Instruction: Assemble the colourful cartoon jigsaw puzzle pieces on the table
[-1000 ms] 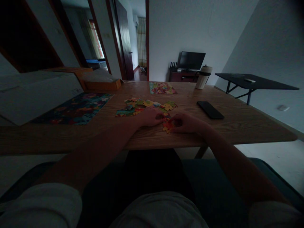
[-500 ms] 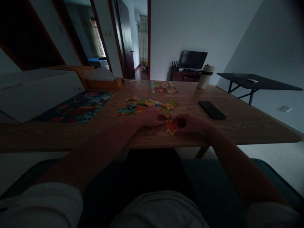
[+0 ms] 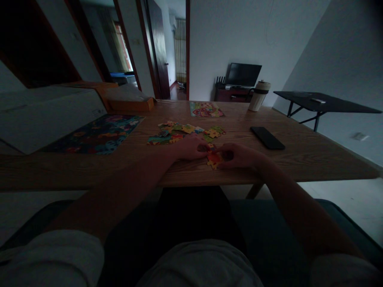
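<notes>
Both my hands rest on the wooden table (image 3: 299,159) near its front edge. My left hand (image 3: 190,146) is curled, its fingertips pinching at a red and yellow cluster of puzzle pieces (image 3: 214,158). My right hand (image 3: 239,155) is curled too, its fingers closed on the right side of the same cluster. Just beyond the hands lies a spread of several loose puzzle pieces (image 3: 185,131).
A finished dark puzzle board (image 3: 95,134) lies at the left beside a white box (image 3: 44,115) and an orange box (image 3: 128,103). A small puzzle picture (image 3: 206,109), a tumbler (image 3: 259,96) and a black phone (image 3: 267,138) sit farther back and right.
The hands stay together on the cluster; it shifted slightly toward the front edge half a second ago and is now a little back. The view rose slightly.
</notes>
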Available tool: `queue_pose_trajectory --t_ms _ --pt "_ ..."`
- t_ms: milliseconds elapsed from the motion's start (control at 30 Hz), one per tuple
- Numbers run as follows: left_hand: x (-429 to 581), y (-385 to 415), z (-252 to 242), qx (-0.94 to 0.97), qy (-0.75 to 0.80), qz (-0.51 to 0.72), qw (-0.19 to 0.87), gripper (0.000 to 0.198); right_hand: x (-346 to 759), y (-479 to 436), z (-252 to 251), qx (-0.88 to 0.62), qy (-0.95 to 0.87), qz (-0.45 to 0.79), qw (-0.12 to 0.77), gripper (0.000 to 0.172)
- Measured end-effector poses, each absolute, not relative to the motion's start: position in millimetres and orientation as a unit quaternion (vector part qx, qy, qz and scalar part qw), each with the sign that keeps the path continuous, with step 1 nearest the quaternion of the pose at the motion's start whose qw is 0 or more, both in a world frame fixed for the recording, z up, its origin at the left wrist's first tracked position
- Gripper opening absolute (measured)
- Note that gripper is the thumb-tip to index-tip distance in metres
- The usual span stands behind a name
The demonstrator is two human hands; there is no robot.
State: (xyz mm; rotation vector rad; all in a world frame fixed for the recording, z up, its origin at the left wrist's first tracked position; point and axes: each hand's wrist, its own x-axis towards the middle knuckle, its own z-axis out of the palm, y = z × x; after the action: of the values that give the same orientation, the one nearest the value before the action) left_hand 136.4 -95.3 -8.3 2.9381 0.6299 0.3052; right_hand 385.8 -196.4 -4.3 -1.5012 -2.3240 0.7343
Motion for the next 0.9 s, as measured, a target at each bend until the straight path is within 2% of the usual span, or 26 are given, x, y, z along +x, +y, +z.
queue_pose_trajectory --t_ms 333,733,900 --pt "135.7 -96.7 -6.9 0.971 0.209 0.099 0.061 0.036 386.8 -197.5 -4.8 -0.517 -0.817 0.220 0.132 0.062" --pt "136.6 -91.5 -12.1 0.974 0.195 0.100 0.064 0.030 381.7 -200.3 -1.1 -0.497 -0.843 0.171 0.113 0.054" --pt "136.2 -91.3 -12.5 0.974 0.195 0.096 0.065 0.031 380.9 -199.8 -3.9 -0.488 -0.851 0.150 0.121 0.059"
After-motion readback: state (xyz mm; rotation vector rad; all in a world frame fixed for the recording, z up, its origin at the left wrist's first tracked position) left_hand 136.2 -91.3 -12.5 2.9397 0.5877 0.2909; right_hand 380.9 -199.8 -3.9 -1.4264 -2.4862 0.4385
